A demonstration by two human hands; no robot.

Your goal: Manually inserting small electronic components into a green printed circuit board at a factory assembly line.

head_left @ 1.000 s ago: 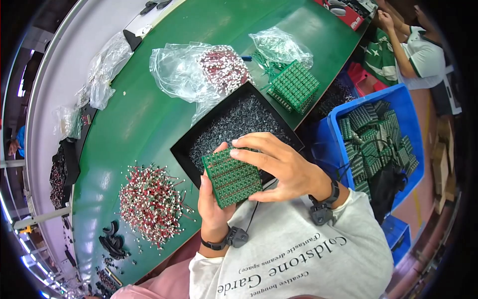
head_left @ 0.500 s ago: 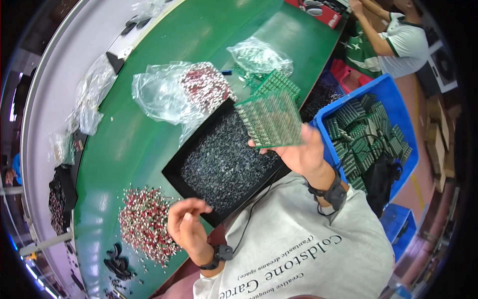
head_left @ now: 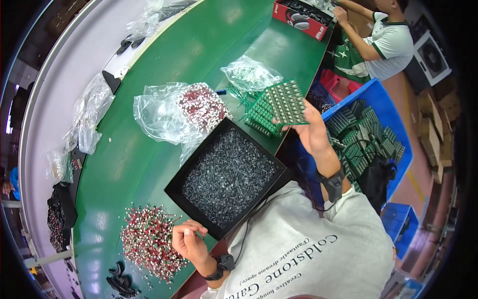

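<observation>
1. Right hand (head_left: 314,130), one: I pinched one green circuit panel (head_left: 286,103) between thumb and fingers at its lower right edge.
2. Panel position: I held it tilted, overlapping in view one stack of green panels (head_left: 259,120) on one green table (head_left: 114,169). I could not tell whether they touched.
3. Left hand (head_left: 190,242), one: I had the fingers curled toward the thumb, beside the near corner of one black tray (head_left: 175,189). I could not tell whether they pinched anything.
4. Wrists: I wore two black bands, one each.
5. Tray contents: small dark parts, too many to count.
6. Left of tray: one heap of red-and-white parts (head_left: 152,242).
7. Beyond tray: two clear bags, one (head_left: 154,109) beside a red-and-white pile.
8. Right side: one blue bin (head_left: 393,113) containing many panels.
</observation>
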